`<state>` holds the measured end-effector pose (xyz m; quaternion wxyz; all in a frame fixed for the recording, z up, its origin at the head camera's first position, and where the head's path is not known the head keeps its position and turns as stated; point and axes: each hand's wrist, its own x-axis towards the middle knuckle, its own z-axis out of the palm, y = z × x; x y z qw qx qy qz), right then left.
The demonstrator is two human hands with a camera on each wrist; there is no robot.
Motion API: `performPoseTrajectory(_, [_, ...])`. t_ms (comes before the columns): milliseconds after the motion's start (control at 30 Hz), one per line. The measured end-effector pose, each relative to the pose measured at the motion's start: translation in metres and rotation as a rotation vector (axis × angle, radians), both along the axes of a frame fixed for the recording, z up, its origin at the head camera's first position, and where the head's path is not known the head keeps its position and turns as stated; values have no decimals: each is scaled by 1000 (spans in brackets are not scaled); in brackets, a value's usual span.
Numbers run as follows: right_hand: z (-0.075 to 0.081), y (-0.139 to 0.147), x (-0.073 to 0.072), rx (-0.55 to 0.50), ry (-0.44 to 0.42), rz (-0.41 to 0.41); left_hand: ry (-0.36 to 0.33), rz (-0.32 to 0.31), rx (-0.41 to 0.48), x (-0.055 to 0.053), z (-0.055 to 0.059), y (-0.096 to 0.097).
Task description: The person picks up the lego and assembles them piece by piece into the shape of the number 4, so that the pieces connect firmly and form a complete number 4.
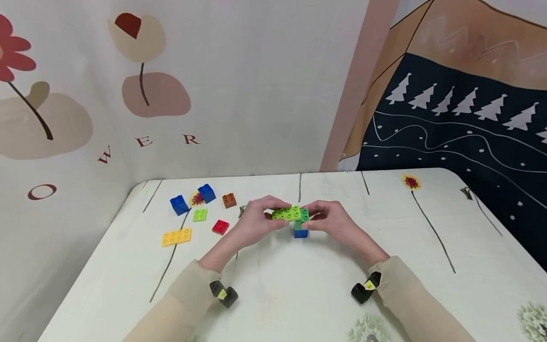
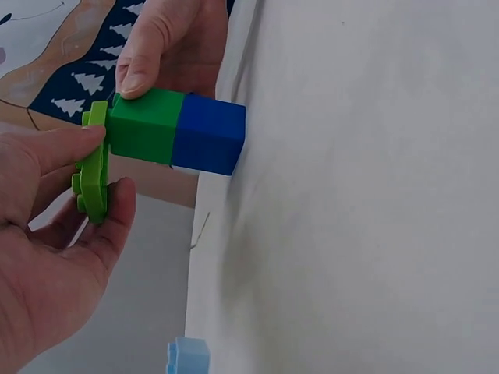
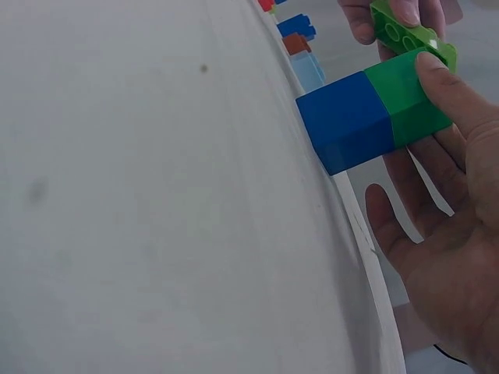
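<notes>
My left hand [image 1: 258, 219] pinches a lime-green flat building brick [image 1: 287, 213] with several studs. One end of this brick lies at the top of a green brick [image 2: 146, 122]; whether the two are pressed together I cannot tell. Beneath the green brick sits a blue brick [image 1: 301, 233], joined to it as an upright stack standing on the table. The right hand [image 1: 331, 219] holds the green brick between thumb and fingers, as the right wrist view shows, with its thumb on the green side [image 3: 405, 93].
Left on the table [image 1: 273, 294] lie a yellow flat brick [image 1: 176, 237], a red one [image 1: 220, 227], a small lime one [image 1: 200, 215], a brown brick [image 1: 229, 200] and two blue bricks [image 1: 179, 205]. A light blue brick [image 2: 191, 356] shows in the wrist views. Behind hangs a printed cloth [image 1: 256, 95].
</notes>
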<state>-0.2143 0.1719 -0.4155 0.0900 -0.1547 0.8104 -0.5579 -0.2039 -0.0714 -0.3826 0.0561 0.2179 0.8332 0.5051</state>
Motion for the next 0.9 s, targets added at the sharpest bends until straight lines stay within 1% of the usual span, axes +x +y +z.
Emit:
performPoseTrajectory(167, [0, 0, 0, -9, 4, 5, -4, -11, 19, -2, -2, 1])
performPoseTrajectory(467, [0, 1, -1, 8, -6, -9, -13, 11, 18, -2, -4, 4])
performPoseTrajectory(700, [-4, 2, -3, 3, 1, -6, -13, -2, 26, -1, -4, 10])
performPoseTrajectory(900, [-5, 0, -3, -9, 21, 7, -19, 7, 11, -1, -1, 13])
